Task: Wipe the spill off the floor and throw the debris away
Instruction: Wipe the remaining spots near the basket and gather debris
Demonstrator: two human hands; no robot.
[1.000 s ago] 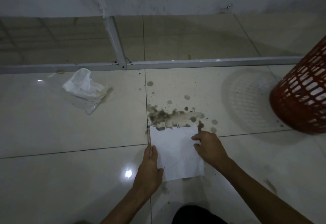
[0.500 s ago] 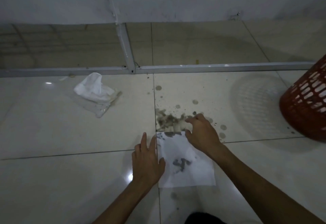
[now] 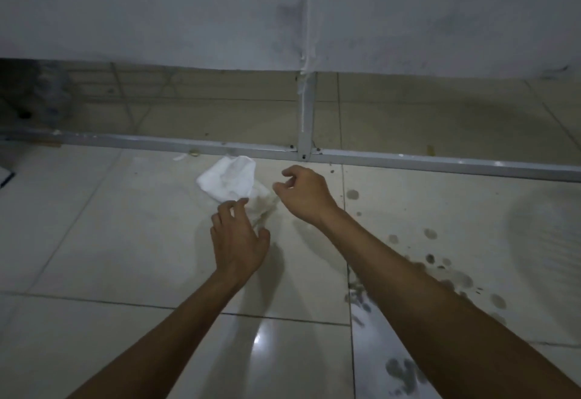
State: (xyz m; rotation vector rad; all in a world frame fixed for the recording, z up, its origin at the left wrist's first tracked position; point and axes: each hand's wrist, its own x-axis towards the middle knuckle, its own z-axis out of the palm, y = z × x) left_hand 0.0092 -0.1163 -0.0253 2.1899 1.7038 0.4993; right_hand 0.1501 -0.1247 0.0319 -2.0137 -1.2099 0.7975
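Held both bare forearms out over the tiled floor (image 3: 110, 241). Held the left grip (image 3: 240, 241) palm down, fingers spread and relaxed, clasping nothing, fingertips at the near edge of a crumpled white tissue (image 3: 229, 178); could not tell whether touching it. Held the right grip (image 3: 306, 194) just to the right of that tissue, fingers loosely curled, thumb and forefinger apart, empty. Saw the tissue lying toward the far edge of the open floor, just in front of a grey metal rail (image 3: 141, 141) and to the left of an upright post (image 3: 306, 115) joined to it. Saw the dark spill (image 3: 462, 280) spattered over the tiles toward the right edge of the floor, partly hidden beneath the right forearm, with stray round drops (image 3: 352, 194) scattered up toward the rail. Made out a pale sheet of paper (image 3: 377, 354) flat on the floor at the near edge, smeared with dark marks, blurred and half covered by the same forearm, well apart from both grips. Noted a stained white panel (image 3: 188, 5) above the rail.
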